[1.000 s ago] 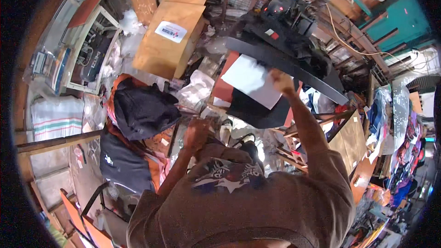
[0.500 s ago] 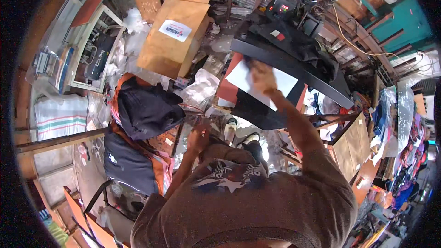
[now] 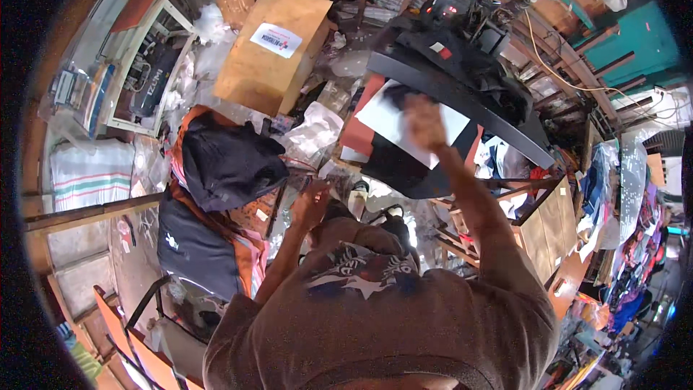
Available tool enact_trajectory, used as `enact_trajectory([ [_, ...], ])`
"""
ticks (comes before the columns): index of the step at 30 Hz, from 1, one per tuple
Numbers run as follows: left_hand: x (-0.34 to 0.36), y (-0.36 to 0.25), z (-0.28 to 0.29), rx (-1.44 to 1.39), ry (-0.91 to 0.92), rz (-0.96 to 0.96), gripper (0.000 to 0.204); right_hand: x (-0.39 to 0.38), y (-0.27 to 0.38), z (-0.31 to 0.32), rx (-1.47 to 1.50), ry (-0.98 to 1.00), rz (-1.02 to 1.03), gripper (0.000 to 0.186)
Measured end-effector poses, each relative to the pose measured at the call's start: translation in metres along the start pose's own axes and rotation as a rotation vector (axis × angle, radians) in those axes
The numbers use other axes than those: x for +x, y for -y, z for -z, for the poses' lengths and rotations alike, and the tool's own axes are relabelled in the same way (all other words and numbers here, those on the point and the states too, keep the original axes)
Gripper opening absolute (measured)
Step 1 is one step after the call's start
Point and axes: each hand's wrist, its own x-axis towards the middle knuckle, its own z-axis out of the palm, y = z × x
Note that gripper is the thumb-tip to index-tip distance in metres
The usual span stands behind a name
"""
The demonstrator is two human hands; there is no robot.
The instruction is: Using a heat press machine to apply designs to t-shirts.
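Note:
My right hand is over a white sheet, its fingers smeared by motion. A dark patch shows just beyond the fingers; whether it is held or lies on the sheet I cannot tell. Under the sheet is black fabric on a reddish-brown pad. The thick dark upper plate of a machine stands just beyond the sheet. My left hand is near my knee, fingers curled; what they hold, if anything, is hidden.
Folded black garments are piled at the left, above a dark cushion-like bundle. A wooden box stands at the back. Black cloth lies on the machine, near its red-lit display. A wooden cabinet is at the right.
My right hand has shifted slightly right over the white sheet and stays blurred. My left hand stays near my knee. The whole view has tilted a little.

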Motion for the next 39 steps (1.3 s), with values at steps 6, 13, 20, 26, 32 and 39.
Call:
enact_trajectory([
  [6, -0.021, 0.009, 0.013, 0.002, -0.015, 0.010, 0.023, -0.017, -0.114, -0.001, -0.161, -0.050, -0.335, 0.040],
  [13, -0.005, 0.020, 0.004, -0.046, -0.006, -0.017, 0.023, -0.076, 0.047, 0.046, 0.197, 0.077, -0.112, 0.050],
  [20, 0.013, 0.008, 0.010, -0.008, 0.046, -0.021, 0.026, -0.110, -0.019, 0.047, -0.182, 0.165, -0.293, 0.052],
  [26, 0.021, 0.013, 0.005, -0.033, 0.009, 0.006, 0.026, -0.148, 0.069, 0.095, 0.117, 0.214, -0.175, 0.073],
  [32, 0.010, 0.008, 0.004, -0.030, 0.009, -0.057, 0.027, -0.093, -0.043, 0.078, -0.091, 0.152, -0.476, 0.033],
  [39, 0.006, 0.010, 0.015, 0.028, 0.068, 0.076, 0.029, -0.001, -0.062, 0.038, 0.024, -0.242, -0.323, 0.040],
])
